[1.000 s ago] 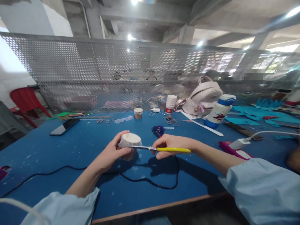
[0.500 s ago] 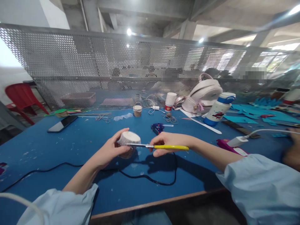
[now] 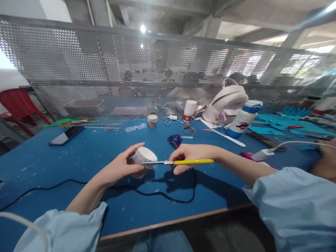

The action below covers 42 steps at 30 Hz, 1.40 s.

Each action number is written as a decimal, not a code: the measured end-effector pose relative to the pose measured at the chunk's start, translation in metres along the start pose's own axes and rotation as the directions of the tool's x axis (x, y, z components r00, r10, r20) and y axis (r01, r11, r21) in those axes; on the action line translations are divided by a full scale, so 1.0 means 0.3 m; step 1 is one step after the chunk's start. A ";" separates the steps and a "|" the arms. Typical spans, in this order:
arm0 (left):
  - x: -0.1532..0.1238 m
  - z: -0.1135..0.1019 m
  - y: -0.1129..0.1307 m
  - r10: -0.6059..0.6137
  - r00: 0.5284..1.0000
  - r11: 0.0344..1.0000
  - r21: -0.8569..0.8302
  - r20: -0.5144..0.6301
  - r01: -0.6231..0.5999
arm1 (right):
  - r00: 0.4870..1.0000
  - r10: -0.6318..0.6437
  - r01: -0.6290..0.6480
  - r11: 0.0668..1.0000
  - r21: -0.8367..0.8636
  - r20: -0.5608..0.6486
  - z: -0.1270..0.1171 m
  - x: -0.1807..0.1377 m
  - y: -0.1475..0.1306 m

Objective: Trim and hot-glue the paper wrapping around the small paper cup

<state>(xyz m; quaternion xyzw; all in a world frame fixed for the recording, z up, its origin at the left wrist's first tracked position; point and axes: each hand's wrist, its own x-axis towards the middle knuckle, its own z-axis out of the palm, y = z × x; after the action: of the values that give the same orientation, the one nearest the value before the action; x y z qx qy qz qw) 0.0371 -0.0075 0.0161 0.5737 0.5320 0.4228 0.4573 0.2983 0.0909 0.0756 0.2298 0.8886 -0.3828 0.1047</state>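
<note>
My left hand (image 3: 124,163) is wrapped around a small cup (image 3: 146,154), its pale round end tilted up and clear film bunched about its side. Yellow-handled scissors (image 3: 193,161) are in my right hand (image 3: 187,157), with the blades pointing left. The blade tips lie at the cup's side, against or just in front of the film; I cannot tell whether they touch it. Behind my right hand a blue glue gun (image 3: 175,140) rests on the table.
Behind stand a small bucket-like cup (image 3: 152,120), stacked paper cups (image 3: 189,111), a pale backpack (image 3: 225,103) and a bottle (image 3: 244,119). A phone (image 3: 67,135) lies left. A black cord (image 3: 157,193) crosses the blue table (image 3: 78,161). Another person's hand (image 3: 327,161) is at far right.
The view has shifted slightly. The cup is tilted a little more, and more loose film shows beneath the scissor blades. Both hands keep their hold.
</note>
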 end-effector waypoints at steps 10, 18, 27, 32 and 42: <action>-0.001 -0.001 0.007 -0.021 1.000 1.000 -0.005 0.003 0.021 | 0.998 -0.051 0.047 0.995 -0.088 -0.048 -0.003 0.002 -0.039; 0.001 -0.004 -0.003 0.011 1.000 1.000 0.018 -0.012 -0.011 | 0.998 -0.049 0.045 0.993 -0.113 -0.036 -0.003 0.007 -0.074; 0.002 0.000 0.004 0.002 1.000 0.999 0.051 -0.017 -0.001 | 1.000 -0.008 0.008 0.995 -0.101 0.006 -0.007 0.009 -0.050; 0.000 -0.007 -0.003 -0.010 1.000 0.998 0.058 0.004 0.010 | 1.000 -0.018 0.020 0.996 -0.082 0.014 -0.006 0.008 -0.050; 0.008 -0.013 -0.005 0.026 0.998 0.999 -0.022 -0.048 -0.027 | 0.999 -0.025 0.021 0.986 -0.163 -0.023 0.011 -0.007 -0.021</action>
<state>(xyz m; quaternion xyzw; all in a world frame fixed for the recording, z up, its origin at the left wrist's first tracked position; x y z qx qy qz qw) 0.0332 -0.0046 0.0153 0.5652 0.5302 0.4486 0.4451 0.2970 0.0842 0.0781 0.2151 0.9208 -0.3072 0.1076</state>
